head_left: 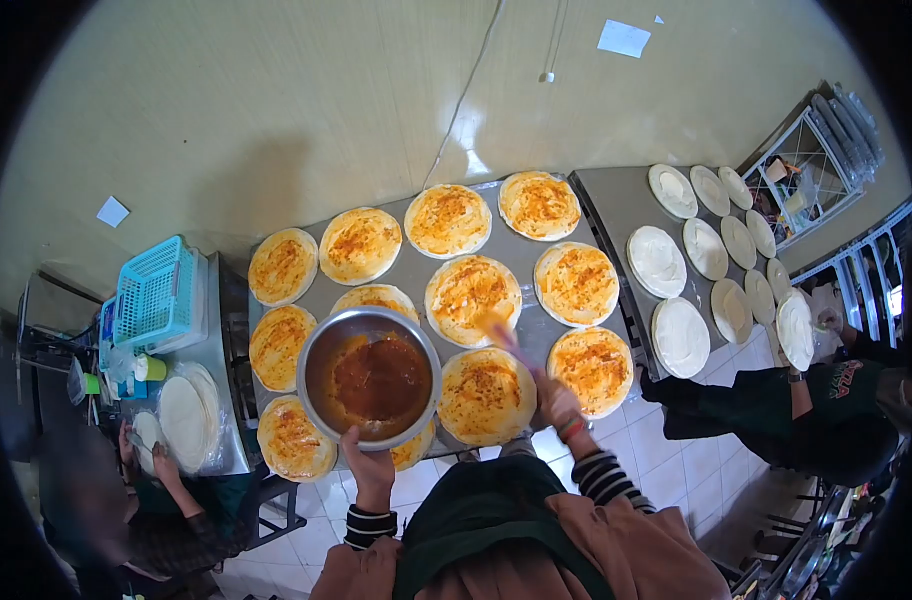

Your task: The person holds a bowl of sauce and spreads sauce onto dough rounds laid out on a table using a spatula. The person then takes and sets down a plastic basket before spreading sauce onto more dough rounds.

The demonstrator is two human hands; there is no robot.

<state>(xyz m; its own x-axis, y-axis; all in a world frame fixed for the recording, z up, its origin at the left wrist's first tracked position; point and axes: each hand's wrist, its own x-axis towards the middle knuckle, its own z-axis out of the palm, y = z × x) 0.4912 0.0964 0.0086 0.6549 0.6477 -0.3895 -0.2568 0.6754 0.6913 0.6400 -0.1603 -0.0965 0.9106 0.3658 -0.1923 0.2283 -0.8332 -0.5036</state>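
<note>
My left hand (368,462) grips the near rim of a steel mixing bowl (428,425), thumb over the edge. Inside the bowl is a reddish-brown sauce (381,375). Closed around the handle of a brush (504,336) is my right hand (558,402); motion blurs the brush head. It hovers over or touches the lower edge of a sauce-coated dough round (473,297); which of the two I cannot tell. Just below lies another coated round (487,396). The bowl partly covers two more rounds (376,298) on the metal table (521,270).
On the right table (616,205) lie several pale, plain dough rounds (657,261); a co-worker (776,400) there holds one. At left, another person's hands (164,462) work at pale rounds (188,415) near a turquoise basket (156,293). A wall (326,110) stands behind.
</note>
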